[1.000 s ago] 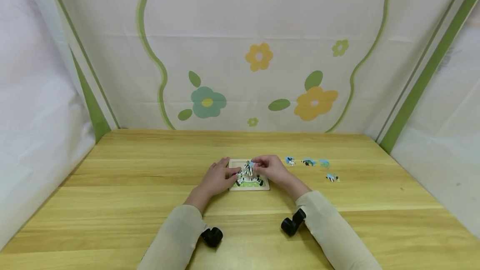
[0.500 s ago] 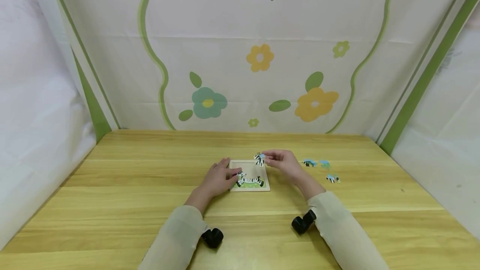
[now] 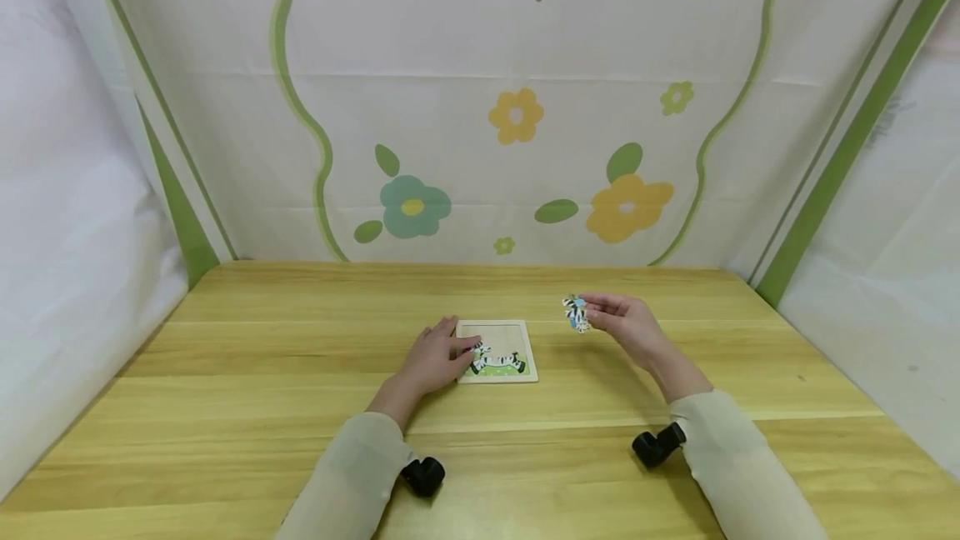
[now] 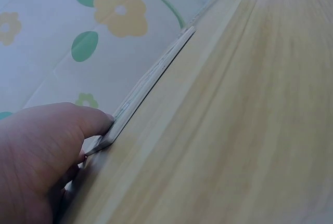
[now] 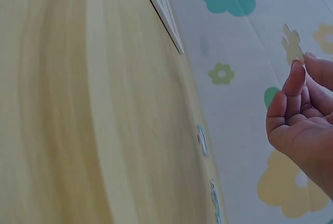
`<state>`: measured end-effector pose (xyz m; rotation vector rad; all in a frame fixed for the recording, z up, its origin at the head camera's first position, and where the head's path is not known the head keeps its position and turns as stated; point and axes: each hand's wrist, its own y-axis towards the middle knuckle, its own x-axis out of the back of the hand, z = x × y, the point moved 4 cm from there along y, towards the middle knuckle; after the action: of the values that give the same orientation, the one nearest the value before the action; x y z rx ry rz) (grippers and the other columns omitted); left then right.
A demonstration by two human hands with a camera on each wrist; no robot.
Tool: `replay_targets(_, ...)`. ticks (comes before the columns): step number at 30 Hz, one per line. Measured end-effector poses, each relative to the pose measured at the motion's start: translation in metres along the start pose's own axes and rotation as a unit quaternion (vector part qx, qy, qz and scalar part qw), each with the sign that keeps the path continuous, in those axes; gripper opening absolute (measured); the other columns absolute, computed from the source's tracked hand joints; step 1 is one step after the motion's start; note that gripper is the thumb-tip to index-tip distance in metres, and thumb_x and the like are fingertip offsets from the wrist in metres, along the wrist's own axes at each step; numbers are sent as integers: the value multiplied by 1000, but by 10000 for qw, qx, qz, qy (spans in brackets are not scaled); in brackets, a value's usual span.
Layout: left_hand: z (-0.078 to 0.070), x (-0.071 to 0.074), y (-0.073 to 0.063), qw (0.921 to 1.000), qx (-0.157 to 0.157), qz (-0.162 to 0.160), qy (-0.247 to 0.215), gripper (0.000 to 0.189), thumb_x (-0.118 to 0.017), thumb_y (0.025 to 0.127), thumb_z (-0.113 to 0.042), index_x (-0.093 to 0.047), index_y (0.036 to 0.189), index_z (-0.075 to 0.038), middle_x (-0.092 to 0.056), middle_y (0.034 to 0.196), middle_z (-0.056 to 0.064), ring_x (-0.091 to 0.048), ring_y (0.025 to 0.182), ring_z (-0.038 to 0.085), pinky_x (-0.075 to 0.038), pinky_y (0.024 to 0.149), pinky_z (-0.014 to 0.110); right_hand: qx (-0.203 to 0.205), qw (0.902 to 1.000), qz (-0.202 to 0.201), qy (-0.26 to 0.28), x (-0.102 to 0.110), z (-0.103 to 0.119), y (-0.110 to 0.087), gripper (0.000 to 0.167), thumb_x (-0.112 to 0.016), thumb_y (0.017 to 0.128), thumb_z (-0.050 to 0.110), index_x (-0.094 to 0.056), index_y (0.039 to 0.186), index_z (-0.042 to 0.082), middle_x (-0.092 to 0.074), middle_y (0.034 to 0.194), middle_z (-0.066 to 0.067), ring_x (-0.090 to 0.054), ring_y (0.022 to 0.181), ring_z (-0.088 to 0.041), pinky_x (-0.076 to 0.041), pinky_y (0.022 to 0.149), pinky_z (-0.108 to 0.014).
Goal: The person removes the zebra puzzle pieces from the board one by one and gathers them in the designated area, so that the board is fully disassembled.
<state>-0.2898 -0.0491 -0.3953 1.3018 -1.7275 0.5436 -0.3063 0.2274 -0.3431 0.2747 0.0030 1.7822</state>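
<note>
On the table lies a square wooden zebra puzzle board (image 3: 498, 370), its lower part filled with striped legs and green ground and its upper part bare wood. My left hand (image 3: 433, 358) holds the board at its left side; the thumb (image 4: 96, 121) lies over the board's edge in the left wrist view. To the right, my right hand (image 3: 628, 327) pinches a black, white and blue puzzle piece (image 3: 573, 310) between thumb and fingers, raised above the table. In the right wrist view this piece (image 5: 292, 44) shows its plain wooden side.
Loose puzzle pieces, one (image 5: 203, 141) and another (image 5: 215, 203), lie on the wooden table (image 3: 300, 423) in the right wrist view; the right hand and forearm block that area in the head view. A flower-patterned white cloth (image 3: 480, 40) rises behind the table.
My right hand has lifted the puzzle piece away from the board and carried it to the right. The left hand has stayed at the board's left side.
</note>
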Motion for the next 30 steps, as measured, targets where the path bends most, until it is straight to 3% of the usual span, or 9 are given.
replay_targets(12,-2,1,-1,10000,-34,-11,-58,33,-51,86,-30,-57,116,-19,-26,136,18,-16,126,29,-10,100,44,-168,9985,-448,-282,51,-8,-27,45,-55,85,11,-40,120,-13,-55,90,3,-53,79,-6,-45,70,-22)
replay_targets(20,-1,2,-2,9996,-241,-69,-125,33,-51,86,-28,-56,117,-17,-26,135,20,-17,125,31,-12,99,47,-398,9963,-418,-632,82,-34,-31,47,-58,83,29,-50,121,3,-55,98,3,-52,84,-8,-45,72,-26)
replay_targets(26,-1,2,-2,9993,-315,-63,-164,33,-51,87,-27,-56,117,-17,-26,135,21,-17,125,32,-12,99,47,-636,9966,-407,-331,88,-45,-37,51,-59,83,23,-45,120,-8,-55,85,5,-45,68,-7,-40,59,-23)
replay_targets(30,-2,3,-2,9993,-331,-51,-177,33,-51,87,-27,-56,117,-16,-26,134,22,-17,125,32,-12,98,48,-822,9950,-463,-313,87,-46,-40,54,-58,83,19,-38,122,-14,-52,82,4,-44,67,-7,-39,58,-24)
